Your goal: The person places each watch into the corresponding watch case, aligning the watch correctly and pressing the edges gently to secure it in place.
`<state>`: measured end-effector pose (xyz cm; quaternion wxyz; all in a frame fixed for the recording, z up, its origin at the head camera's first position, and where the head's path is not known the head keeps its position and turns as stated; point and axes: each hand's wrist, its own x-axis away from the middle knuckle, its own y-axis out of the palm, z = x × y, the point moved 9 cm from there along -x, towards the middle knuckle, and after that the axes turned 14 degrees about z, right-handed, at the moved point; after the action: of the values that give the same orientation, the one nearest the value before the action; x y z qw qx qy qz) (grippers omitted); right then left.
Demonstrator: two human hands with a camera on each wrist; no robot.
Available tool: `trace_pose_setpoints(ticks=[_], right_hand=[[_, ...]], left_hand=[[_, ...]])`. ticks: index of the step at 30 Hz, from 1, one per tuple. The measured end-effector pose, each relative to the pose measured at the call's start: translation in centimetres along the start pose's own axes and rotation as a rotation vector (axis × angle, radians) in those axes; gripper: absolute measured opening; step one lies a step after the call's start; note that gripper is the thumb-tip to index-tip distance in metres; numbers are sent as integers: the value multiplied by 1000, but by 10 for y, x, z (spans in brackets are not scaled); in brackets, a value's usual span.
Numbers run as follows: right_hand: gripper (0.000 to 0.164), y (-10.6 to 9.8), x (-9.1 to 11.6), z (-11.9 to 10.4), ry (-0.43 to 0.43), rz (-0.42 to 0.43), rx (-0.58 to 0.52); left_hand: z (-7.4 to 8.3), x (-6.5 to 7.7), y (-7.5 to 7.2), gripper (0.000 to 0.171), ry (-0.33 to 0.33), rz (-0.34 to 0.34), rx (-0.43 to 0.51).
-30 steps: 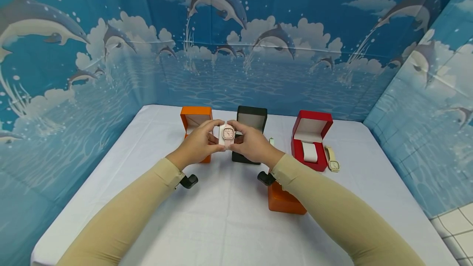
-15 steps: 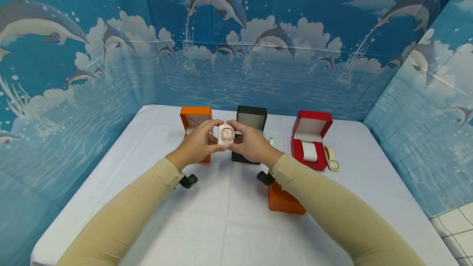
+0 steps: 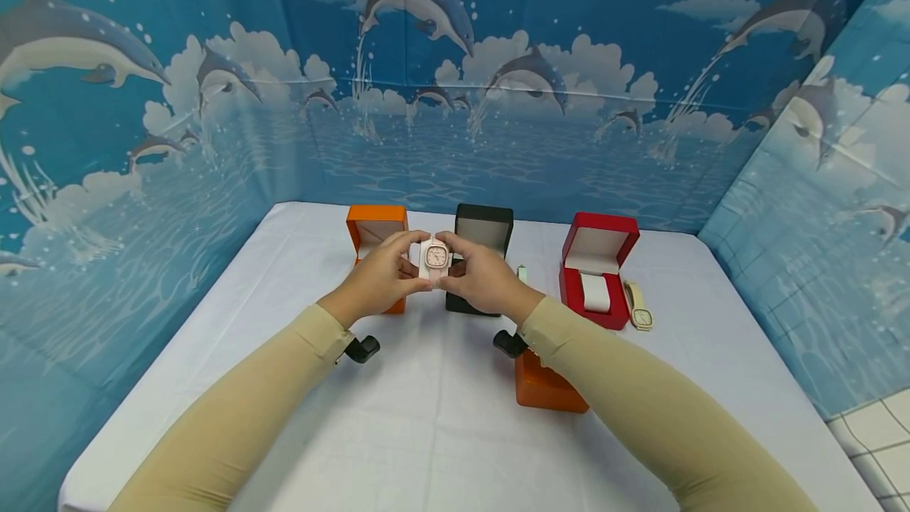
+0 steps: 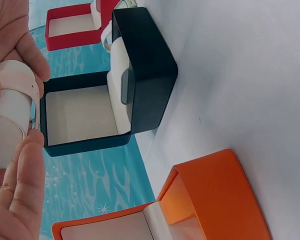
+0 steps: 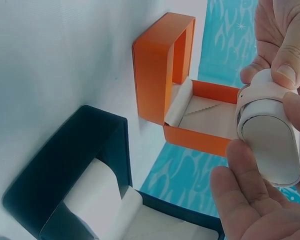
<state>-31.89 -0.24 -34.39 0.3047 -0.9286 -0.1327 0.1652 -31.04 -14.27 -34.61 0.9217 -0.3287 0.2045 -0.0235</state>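
Observation:
A wristwatch with a square pinkish face and pale pink strap is wrapped round a white watch cushion. My left hand grips the left side of the two between thumb and fingers. From the other side my right hand holds them the same way, so the dial faces up toward the head camera. They are held above the table, in front of an open orange box and an open dark green box. Inside the green box a white cushion shows in the right wrist view.
To the right stands an open red box with a white cushion inside. A gold watch lies beside it. Under my right forearm sits a brownish-orange box, partly covered. Dolphin-print curtains surround the white-clothed table.
Both hands keep the watch and cushion in almost the same place. The watch has shifted only a trace to the left; the boxes stay where they were.

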Motion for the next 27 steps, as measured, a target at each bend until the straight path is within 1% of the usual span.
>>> trace_pose_setpoints(ticks=[7,14,21,27], right_hand=[[76,2,-1,1,5,5,11],[77,2,0,0,-4,9,31],[80,4,0,-1,17,0,26],[81,5,0,-2,26,-7,11]], left_hand=[[-2,0,0,75,5,1,-10],[-1,1,-1,74,-13,-2,-19],[-1,2,-3,73,-6,-1,-25],[-4,2,-3,74,-2,-9,-16]])
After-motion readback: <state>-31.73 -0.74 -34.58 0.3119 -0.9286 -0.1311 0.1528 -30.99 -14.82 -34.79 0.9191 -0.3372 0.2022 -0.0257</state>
